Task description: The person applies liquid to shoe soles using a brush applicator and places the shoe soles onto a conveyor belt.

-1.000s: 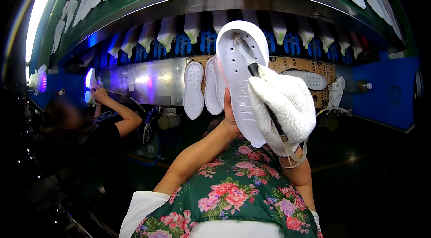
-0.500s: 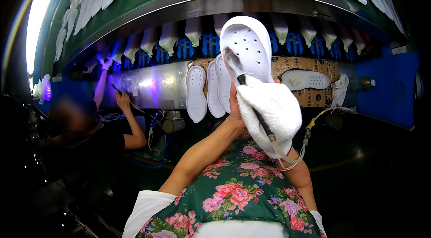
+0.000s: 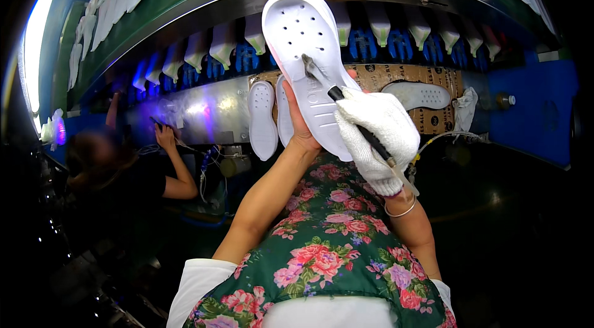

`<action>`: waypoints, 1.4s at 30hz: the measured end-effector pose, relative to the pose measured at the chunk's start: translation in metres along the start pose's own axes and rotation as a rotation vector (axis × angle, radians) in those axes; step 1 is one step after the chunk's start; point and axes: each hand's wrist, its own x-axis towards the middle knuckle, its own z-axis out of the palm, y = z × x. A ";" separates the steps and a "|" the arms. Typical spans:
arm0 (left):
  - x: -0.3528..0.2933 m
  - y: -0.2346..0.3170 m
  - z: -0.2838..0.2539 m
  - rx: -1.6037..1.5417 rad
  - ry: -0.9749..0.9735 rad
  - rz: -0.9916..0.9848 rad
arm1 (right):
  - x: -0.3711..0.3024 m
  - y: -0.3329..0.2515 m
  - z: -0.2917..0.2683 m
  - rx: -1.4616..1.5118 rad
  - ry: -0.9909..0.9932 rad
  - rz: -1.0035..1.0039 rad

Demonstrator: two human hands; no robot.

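Here, at twelve o'clock, my left hand (image 3: 301,125) grips the white sole (image 3: 303,37); my gloved right hand (image 3: 378,133) clasps the brush (image 3: 335,93), bristles against it. Another sole (image 3: 421,96) lies at three o'clock from it.

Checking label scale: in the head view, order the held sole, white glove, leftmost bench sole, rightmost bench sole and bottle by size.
1. Held sole
2. White glove
3. Leftmost bench sole, rightmost bench sole: too alike to rank
4. Bottle
Held sole and white glove look nearer the camera; true sizes unsure.
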 end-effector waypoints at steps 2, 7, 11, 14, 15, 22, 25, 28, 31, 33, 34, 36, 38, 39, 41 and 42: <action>-0.001 0.006 -0.010 0.089 0.033 -0.105 | -0.004 -0.010 0.000 -0.107 -0.106 -0.111; 0.010 0.005 0.003 0.053 -0.121 -0.065 | -0.011 -0.012 -0.002 0.276 -0.144 0.095; 0.015 0.010 0.000 0.114 -0.119 -0.063 | -0.008 -0.011 -0.007 -0.035 -0.142 -0.080; 0.022 0.024 -0.012 0.168 -0.297 -0.178 | -0.018 -0.015 -0.007 0.091 -0.270 -0.016; 0.021 0.025 -0.010 0.185 -0.347 -0.194 | -0.019 -0.018 -0.008 0.148 -0.277 0.005; 0.024 0.034 -0.001 0.275 -0.152 -0.215 | -0.030 -0.007 -0.010 -0.006 -0.309 -0.134; 0.025 0.039 0.005 0.257 -0.185 -0.279 | -0.029 -0.007 -0.012 0.251 -0.340 0.033; 0.030 0.046 0.008 0.320 -0.243 -0.414 | -0.028 -0.001 -0.017 0.155 -0.268 0.146; 0.036 0.039 0.010 0.251 -0.266 -0.353 | -0.042 -0.011 -0.008 0.055 -0.341 -0.100; 0.040 0.041 0.005 0.169 -0.353 -0.428 | -0.039 -0.017 -0.013 0.276 -0.381 0.089; 0.041 0.041 0.005 0.167 -0.353 -0.430 | -0.039 -0.018 -0.016 0.365 -0.363 0.193; 0.041 0.041 0.008 0.254 -0.351 -0.473 | -0.033 -0.017 -0.022 0.274 -0.266 0.234; 0.037 0.042 0.011 0.253 -0.260 -0.475 | -0.028 -0.018 -0.025 0.086 -0.229 0.159; 0.036 0.042 0.018 0.330 -0.125 -0.474 | -0.029 -0.018 -0.025 0.041 -0.248 0.070; 0.046 0.045 0.009 0.269 -0.264 -0.606 | -0.044 -0.017 -0.023 0.002 -0.365 -0.027; 0.046 0.044 0.011 0.269 -0.262 -0.606 | -0.047 -0.018 -0.018 -0.020 -0.340 -0.091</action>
